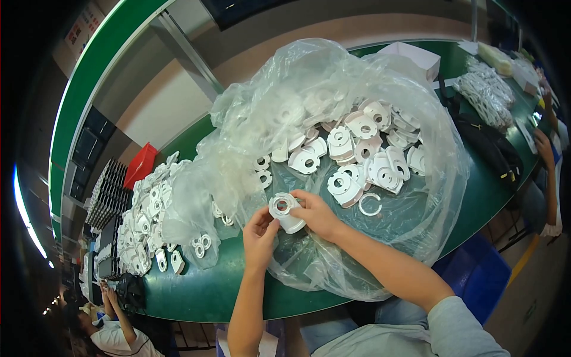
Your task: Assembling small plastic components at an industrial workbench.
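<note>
A white plastic housing [293,224] with a round ringed opening is held up between my hands, over the edge of a clear plastic bag [309,271]. On its left side my left hand [260,241] has its fingers curled, with thumb and fingertips against the ring's edge. My right hand [318,215] grips the same part from the right, its fingers closed along the top and side. Just beyond, inside the opened bag, lie several similar white plastic parts [344,185]. A loose white C-shaped ring [370,204] rests near them on the plastic.
More white parts [143,223] are heaped on the green table [196,291] at left, beside a red bin [140,165] and stacked trays [106,193]. At right are a black bag [489,146], bagged white pieces [485,89] and a blue bin [476,276]. Other people sit at both sides.
</note>
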`<action>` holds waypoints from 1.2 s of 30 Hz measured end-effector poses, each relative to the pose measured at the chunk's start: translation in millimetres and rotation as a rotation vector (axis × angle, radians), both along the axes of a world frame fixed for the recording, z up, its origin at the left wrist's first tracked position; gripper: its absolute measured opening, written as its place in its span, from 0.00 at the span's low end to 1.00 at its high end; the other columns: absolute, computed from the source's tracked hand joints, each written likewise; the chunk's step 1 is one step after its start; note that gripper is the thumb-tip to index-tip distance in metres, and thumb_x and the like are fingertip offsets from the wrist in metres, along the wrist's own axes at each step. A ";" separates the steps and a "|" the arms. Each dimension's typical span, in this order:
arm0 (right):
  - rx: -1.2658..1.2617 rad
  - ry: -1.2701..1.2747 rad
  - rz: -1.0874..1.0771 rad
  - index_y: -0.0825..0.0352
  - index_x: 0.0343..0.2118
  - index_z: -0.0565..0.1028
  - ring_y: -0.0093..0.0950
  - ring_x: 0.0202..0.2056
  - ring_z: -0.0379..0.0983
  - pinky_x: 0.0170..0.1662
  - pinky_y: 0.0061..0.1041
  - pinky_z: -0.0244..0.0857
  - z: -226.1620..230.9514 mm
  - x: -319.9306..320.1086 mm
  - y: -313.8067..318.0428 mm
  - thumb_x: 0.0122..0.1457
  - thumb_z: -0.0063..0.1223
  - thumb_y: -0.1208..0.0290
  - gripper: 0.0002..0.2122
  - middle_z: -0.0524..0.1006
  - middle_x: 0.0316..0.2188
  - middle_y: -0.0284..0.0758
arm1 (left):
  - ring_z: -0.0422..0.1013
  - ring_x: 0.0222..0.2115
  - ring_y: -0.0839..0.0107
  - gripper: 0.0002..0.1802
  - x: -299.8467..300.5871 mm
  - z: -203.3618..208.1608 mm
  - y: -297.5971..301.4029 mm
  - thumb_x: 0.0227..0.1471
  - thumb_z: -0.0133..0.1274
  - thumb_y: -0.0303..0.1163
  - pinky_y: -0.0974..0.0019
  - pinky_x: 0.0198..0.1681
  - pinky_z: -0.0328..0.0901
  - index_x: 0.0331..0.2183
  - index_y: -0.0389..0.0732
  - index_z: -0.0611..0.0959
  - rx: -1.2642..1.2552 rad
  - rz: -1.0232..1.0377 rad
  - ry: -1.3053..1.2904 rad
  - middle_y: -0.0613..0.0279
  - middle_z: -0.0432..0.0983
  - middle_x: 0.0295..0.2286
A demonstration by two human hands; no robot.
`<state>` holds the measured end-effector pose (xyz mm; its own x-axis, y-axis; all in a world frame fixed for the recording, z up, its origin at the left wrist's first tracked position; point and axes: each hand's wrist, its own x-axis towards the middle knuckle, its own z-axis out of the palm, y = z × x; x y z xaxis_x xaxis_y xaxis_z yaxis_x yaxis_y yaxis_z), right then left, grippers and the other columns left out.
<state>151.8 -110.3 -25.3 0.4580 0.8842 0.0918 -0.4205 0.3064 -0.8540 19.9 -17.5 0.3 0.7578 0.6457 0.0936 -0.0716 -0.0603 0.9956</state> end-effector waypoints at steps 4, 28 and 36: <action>-0.019 -0.147 0.023 0.69 0.44 0.66 0.15 0.29 0.69 0.31 0.16 0.61 -5.3 1.6 0.1 0.49 0.46 0.81 0.16 0.75 0.29 0.30 | 0.70 0.39 0.74 0.18 4.9 -6.3 -4.3 0.49 0.51 0.20 0.72 0.45 0.63 0.45 0.31 0.72 -0.005 -0.006 -0.005 0.60 0.73 0.39; -0.169 -0.452 0.018 0.69 0.42 0.72 0.20 0.41 0.69 0.43 0.20 0.64 8.1 -7.8 -11.3 0.52 0.49 0.80 0.13 0.72 0.40 0.32 | 0.67 0.25 0.83 0.10 -106.9 29.3 34.0 0.49 0.53 0.21 0.79 0.27 0.61 0.37 0.32 0.76 0.269 0.761 -0.285 0.66 0.75 0.26; -0.176 -0.489 0.024 0.70 0.39 0.73 0.20 0.37 0.70 0.41 0.19 0.65 13.7 -15.7 -7.9 0.51 0.49 0.81 0.11 0.74 0.39 0.33 | 0.68 0.21 0.80 0.13 -340.3 -39.7 171.6 0.48 0.56 0.26 0.76 0.21 0.59 0.37 0.33 0.75 0.321 1.313 0.232 0.66 0.74 0.23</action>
<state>136.1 -118.2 -11.6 0.3787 0.9151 0.1386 0.0352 0.1354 -0.9902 -320.4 154.1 -39.4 -0.3696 0.8687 0.3299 0.3811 -0.1820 0.9064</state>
